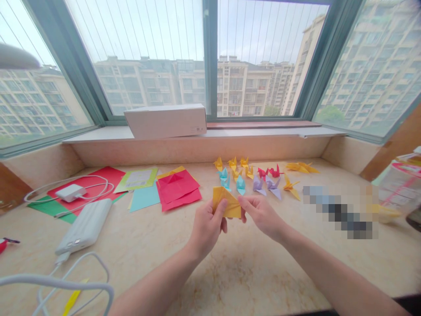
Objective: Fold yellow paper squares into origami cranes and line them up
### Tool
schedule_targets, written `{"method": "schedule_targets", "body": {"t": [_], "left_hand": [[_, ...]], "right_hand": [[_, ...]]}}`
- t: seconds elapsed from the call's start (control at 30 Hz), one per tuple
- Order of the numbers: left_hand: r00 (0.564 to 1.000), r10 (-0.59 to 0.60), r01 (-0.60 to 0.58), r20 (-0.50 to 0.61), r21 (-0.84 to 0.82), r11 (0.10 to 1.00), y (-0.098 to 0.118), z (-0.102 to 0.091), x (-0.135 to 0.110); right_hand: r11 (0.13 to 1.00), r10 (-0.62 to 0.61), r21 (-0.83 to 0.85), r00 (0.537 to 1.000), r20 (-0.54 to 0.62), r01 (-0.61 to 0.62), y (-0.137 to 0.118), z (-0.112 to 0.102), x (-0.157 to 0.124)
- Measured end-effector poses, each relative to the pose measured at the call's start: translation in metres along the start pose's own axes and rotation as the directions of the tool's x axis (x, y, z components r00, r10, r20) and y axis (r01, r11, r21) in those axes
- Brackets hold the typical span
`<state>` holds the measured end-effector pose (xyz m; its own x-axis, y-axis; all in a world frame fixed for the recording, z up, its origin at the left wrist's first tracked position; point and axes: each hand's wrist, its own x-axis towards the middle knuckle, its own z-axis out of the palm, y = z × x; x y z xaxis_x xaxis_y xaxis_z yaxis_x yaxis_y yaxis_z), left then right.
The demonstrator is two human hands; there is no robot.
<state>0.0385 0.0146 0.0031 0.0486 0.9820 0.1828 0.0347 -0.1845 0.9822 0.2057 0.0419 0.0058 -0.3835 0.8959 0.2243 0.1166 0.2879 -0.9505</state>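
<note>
A partly folded piece of yellow origami paper [232,210] is held up above the stone counter. My left hand [208,221] grips its left side, thumb pressed on the front face and fingers behind. With thumb and index finger, my right hand [261,215] pinches the paper's right edge, where a slanted flap shows. Just beyond the paper stand several folded paper cranes: yellow ones [233,163] at the back, light blue ones [240,185], red ones [275,171] and purple ones [272,188]. A yellow crane [290,187] sits to their right.
Red paper sheets [179,191] and a light blue sheet [144,197] lie left of my hands. Further left are a white charger [70,192], a power bank [85,226] and looping cables [66,281]. A white box [166,121] rests on the sill; a plastic container [399,184] stands right.
</note>
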Motion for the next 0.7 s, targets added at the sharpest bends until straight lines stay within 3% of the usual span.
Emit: {"method": "schedule_targets", "body": {"t": [0.1,0.27,0.5,0.7], "left_hand": [[1.000,0.004,-0.004,-0.001,0.005,1.000,-0.0022,-0.0016,0.0015],[1.000,0.001,-0.002,0.003,0.033,0.999,-0.0046,-0.0013,0.0008],[1.000,0.003,-0.004,0.011,0.081,0.997,-0.0027,-0.0024,0.0006],[0.997,0.005,-0.010,0.076,0.071,0.997,-0.0046,-0.0049,0.0023]], "right_hand": [[0.999,0.040,0.016,0.998,0.042,-0.041,-0.0015,-0.0016,0.0013],[0.998,0.053,-0.045,0.999,0.006,-0.052,-0.0005,-0.0017,0.0007],[0.972,-0.034,-0.235,0.994,-0.099,0.010,0.0013,0.0004,-0.0036],[0.998,0.016,-0.064,0.999,-0.043,-0.019,0.0028,-0.0026,-0.0005]]}}
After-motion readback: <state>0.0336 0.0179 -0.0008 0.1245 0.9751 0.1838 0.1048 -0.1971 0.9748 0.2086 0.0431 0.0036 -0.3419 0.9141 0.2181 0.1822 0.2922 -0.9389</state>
